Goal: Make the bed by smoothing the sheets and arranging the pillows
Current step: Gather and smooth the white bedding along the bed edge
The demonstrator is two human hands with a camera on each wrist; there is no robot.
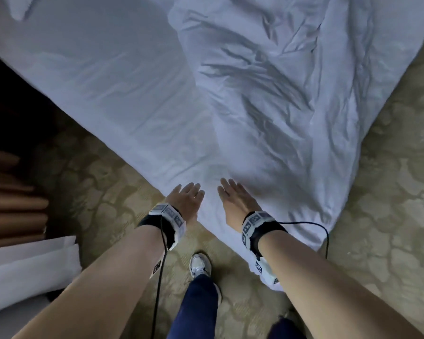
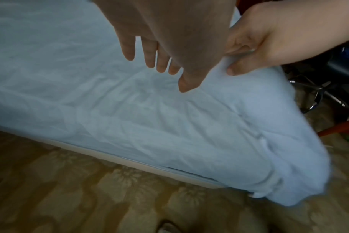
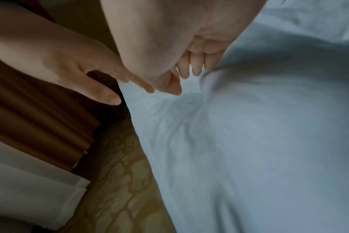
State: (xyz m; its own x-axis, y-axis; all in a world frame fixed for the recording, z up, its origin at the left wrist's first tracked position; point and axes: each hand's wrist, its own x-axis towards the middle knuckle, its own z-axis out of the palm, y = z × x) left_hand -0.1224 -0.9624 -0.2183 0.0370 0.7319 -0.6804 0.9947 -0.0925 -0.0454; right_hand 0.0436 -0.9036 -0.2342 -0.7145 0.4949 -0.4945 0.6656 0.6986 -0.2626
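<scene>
The bed's near corner points at me in the head view. A flat white fitted sheet [image 1: 103, 77] covers its left part, and a crumpled white duvet [image 1: 279, 99] lies over the right part and hangs off the corner to the floor. My left hand [image 1: 185, 199] is at the corner's edge with fingers straight and spread; in the left wrist view it [image 2: 161, 47] hovers just over the sheet [image 2: 90, 102]. My right hand [image 1: 235, 199] lies flat on the duvet's near edge, fingers straight [image 3: 189, 69]. A pillow corner [image 1: 17, 8] shows at the far left.
Patterned beige carpet [image 1: 389, 192] surrounds the bed. Brown curtains [image 1: 10, 204] and a white curtain [image 1: 30, 265] hang at the left. My shoe [image 1: 200, 265] stands close to the bed corner. A chair's chrome wheeled base [image 2: 319, 94] sits beyond the duvet.
</scene>
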